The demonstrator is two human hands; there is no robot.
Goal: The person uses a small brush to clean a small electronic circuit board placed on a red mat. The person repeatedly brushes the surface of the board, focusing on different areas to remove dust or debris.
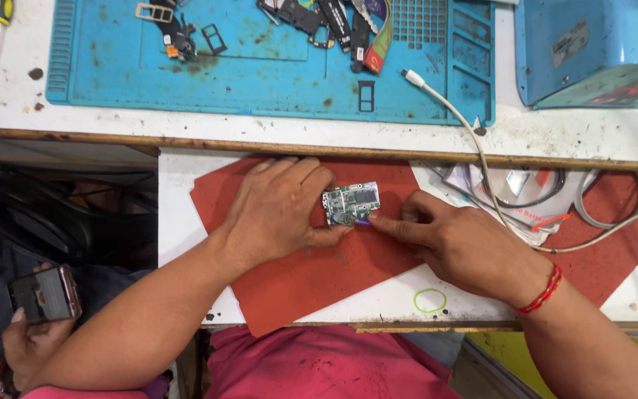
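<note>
Head view: green circuit board point(351, 203) lay on the red mat point(304, 273), long axis left-right. Left hand point(278, 210) pinched its left end, thumb below. Right hand point(455, 240), fingers closed, pressed a purple-tipped tool point(362, 221) to its lower edge from the right.

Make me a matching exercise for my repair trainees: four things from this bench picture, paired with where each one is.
Things:
1. circuit board
2. green ring
3. white cable plug
4. yellow-handled screwdriver

Places:
A. on the blue mat's right part
B. top left corner, off the mat
C. between the left hand and right hand
D. on white surface near the right wrist

Pairs: 1-C, 2-D, 3-A, 4-B
</note>
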